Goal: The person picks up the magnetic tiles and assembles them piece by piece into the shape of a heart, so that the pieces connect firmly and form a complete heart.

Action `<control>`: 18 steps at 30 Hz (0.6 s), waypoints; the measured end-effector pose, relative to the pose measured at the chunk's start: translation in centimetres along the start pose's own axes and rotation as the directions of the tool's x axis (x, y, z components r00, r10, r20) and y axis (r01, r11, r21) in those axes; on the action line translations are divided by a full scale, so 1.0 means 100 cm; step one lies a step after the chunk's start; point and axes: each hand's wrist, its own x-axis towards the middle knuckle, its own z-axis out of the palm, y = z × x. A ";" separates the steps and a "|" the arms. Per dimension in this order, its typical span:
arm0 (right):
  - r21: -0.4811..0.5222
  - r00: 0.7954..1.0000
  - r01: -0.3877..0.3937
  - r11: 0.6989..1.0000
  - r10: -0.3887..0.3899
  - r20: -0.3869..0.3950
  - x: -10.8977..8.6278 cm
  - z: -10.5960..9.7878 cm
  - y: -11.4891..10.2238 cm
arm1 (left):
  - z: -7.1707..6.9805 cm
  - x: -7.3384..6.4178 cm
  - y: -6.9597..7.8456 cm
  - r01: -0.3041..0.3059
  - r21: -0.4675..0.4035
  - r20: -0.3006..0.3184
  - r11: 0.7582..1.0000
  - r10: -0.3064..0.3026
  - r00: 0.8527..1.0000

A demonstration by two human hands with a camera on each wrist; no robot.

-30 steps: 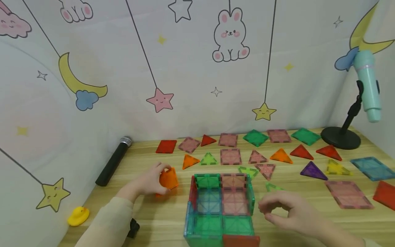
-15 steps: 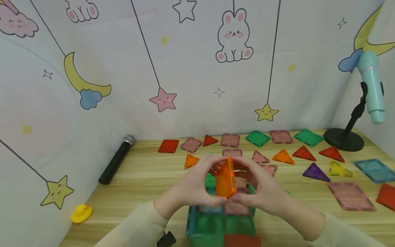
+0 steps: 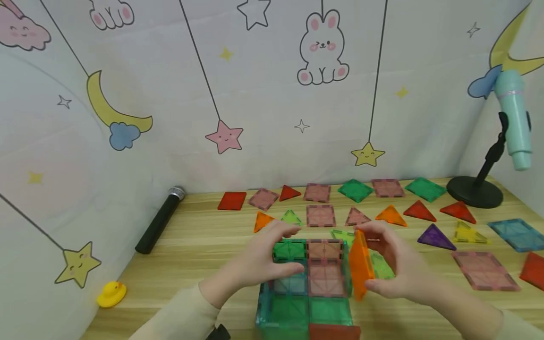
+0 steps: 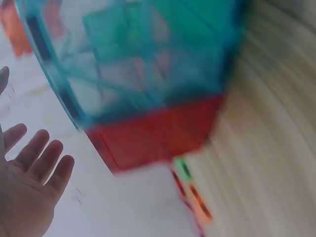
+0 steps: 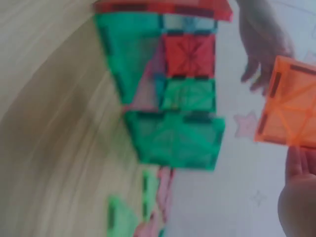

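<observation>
My right hand (image 3: 401, 264) pinches an orange square magnetic tile (image 3: 359, 267) between thumb and fingers. The tile stands on edge beside the right wall of an open box of magnetic tiles (image 3: 329, 309). Green, pink, blue and red squares make up that box. In the right wrist view the orange tile (image 5: 291, 106) shows its full face, apart from the box's green wall (image 5: 177, 140). My left hand (image 3: 265, 257) holds nothing; its fingers are spread over the box's left side. The left wrist view shows that hand (image 4: 34, 177) with fingers extended, near the blue wall (image 4: 143, 64).
Loose tiles lie in rows behind and to the right, among them a purple triangle (image 3: 436, 237) and a pink square (image 3: 484, 270). A black microphone (image 3: 160, 219) and a yellow duck (image 3: 112, 294) are at left. A teal microphone (image 3: 513, 120) on a stand is back right.
My left hand brought the orange tile from the left to above the box, where both hands held it. The right hand then carried it rightward, and the left let go.
</observation>
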 end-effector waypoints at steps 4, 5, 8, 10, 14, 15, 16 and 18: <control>-0.128 0.992 -0.110 0.986 0.118 0.051 -0.028 -0.015 0.004 | -0.011 -0.013 -0.029 0.168 0.048 -0.017 0.985 -0.167 0.986; -0.149 0.987 -0.135 0.980 0.146 0.066 -0.034 -0.015 0.007 | -0.013 -0.016 -0.035 0.201 0.045 -0.005 0.979 -0.201 0.980; -0.183 0.966 -0.208 0.961 0.231 0.114 -0.046 -0.009 0.013 | -0.015 -0.020 -0.049 0.260 0.010 0.077 0.965 -0.260 0.962; -0.160 0.959 -0.203 0.966 0.229 0.168 -0.049 -0.002 0.019 | -0.015 -0.020 -0.053 0.271 -0.013 0.128 0.962 -0.267 0.955; -0.108 0.940 -0.219 0.970 0.239 0.242 -0.051 0.010 0.026 | -0.013 -0.020 -0.057 0.274 -0.029 0.164 0.961 -0.266 0.950; -0.114 0.932 -0.242 0.964 0.264 0.247 -0.051 0.012 0.027 | -0.012 -0.019 -0.058 0.273 -0.030 0.161 0.962 -0.265 0.951; -0.120 0.923 -0.272 0.955 0.294 0.249 -0.051 0.013 0.026 | -0.012 -0.019 -0.058 0.271 -0.030 0.158 0.962 -0.263 0.952; -0.130 0.895 -0.351 0.927 0.373 0.244 -0.051 0.012 0.024 | -0.012 -0.019 -0.059 0.267 -0.021 0.154 0.963 -0.261 0.953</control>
